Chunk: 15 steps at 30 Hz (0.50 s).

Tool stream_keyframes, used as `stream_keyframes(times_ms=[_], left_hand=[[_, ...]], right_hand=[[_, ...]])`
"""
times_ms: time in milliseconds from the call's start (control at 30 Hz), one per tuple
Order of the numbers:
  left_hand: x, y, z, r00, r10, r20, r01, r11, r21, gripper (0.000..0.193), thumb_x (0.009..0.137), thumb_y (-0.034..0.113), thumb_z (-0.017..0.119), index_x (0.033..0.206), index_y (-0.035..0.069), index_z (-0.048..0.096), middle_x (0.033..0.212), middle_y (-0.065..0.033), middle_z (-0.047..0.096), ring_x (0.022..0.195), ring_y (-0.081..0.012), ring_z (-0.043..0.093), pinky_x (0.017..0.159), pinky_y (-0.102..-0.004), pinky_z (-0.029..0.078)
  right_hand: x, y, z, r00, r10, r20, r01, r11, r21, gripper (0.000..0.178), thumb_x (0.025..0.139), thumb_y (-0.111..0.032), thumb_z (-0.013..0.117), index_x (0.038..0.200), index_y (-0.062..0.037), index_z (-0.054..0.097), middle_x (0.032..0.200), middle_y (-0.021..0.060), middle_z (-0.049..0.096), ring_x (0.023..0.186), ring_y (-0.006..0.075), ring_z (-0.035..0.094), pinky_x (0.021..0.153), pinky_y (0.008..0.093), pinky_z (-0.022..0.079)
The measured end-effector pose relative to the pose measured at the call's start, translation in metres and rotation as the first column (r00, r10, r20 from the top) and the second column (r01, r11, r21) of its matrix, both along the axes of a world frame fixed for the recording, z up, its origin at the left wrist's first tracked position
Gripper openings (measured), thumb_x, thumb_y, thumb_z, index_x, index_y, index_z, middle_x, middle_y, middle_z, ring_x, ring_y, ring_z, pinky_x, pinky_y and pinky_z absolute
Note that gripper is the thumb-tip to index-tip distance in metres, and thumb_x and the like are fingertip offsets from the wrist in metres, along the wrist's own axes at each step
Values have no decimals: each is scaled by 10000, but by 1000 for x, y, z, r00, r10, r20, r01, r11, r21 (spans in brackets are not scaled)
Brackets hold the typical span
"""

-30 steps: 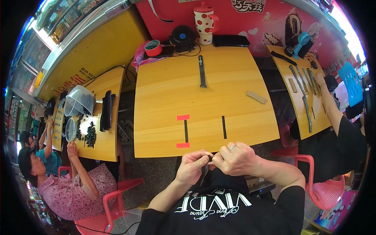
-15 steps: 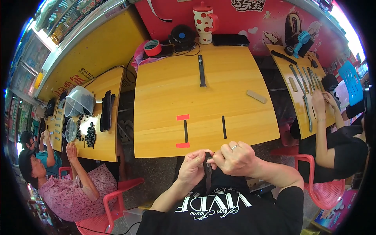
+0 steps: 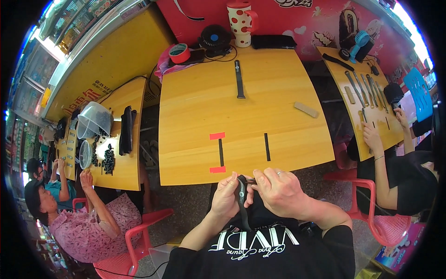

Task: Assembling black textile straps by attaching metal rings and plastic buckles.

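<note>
Just off the near edge of the table, my left hand [image 3: 226, 197] is closed on a black strap [image 3: 242, 210], pinching it near the top. The strap carries a small pale round mark, and its lower part hangs against my shirt. My right hand [image 3: 281, 189], with a ring on one finger, is closed at the strap's upper end. A thin dark piece shows between its fingertips; whether it is part of the strap is unclear. Farther up the table lies a similar black strap [image 3: 239, 80] with a metal-looking end.
The wooden table [image 3: 195, 102] bears a black strip [image 3: 221, 152] between red tapes, another black strip [image 3: 267, 147] and a tan block [image 3: 305, 109]. A fan [image 3: 214, 37], tape roll [image 3: 179, 53], dotted tumbler [image 3: 240, 25] and black case [image 3: 274, 42] stand behind. People work at both side tables.
The strap, mostly hidden between my hands before, now shows its marked face and hangs down from my left hand. At the right table, the person's hands have moved apart, one lower and nearer.
</note>
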State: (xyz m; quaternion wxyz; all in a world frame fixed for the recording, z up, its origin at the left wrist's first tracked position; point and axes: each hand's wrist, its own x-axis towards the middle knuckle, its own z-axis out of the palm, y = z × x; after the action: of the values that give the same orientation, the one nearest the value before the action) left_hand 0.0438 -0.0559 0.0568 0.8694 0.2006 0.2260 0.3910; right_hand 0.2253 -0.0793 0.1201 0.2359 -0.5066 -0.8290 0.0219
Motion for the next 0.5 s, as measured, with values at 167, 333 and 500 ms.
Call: stream_keyframes(times_ms=[167,333,500], left_hand=[[1,-2,2,998,34,-58,-36,998,-41,453,1037,347,374,1001,-48,592,737,-143,635,514,-222,600,453,-295,489],[-1,-3,-1,997,49,-60,-49,999,9,427,1038,325,383,1006,-42,597,743,-142,639,514,-228,608,450,-300,493],[-1,-4,1,994,53,-90,-54,998,-11,411,1041,311,379,1006,-33,601,747,-142,642,524,-231,615,456,-300,497]], right_hand=[[-2,1,3,999,27,46,-28,999,16,334,798,-159,643,1050,54,594,723,77,510,585,192,570,484,304,445],[-2,3,8,995,61,82,-65,997,45,315,829,-178,605,1023,69,584,708,75,506,576,180,570,458,295,441],[-1,4,6,991,90,96,-95,994,51,294,865,-196,592,995,68,590,685,73,493,554,171,553,433,293,428]])
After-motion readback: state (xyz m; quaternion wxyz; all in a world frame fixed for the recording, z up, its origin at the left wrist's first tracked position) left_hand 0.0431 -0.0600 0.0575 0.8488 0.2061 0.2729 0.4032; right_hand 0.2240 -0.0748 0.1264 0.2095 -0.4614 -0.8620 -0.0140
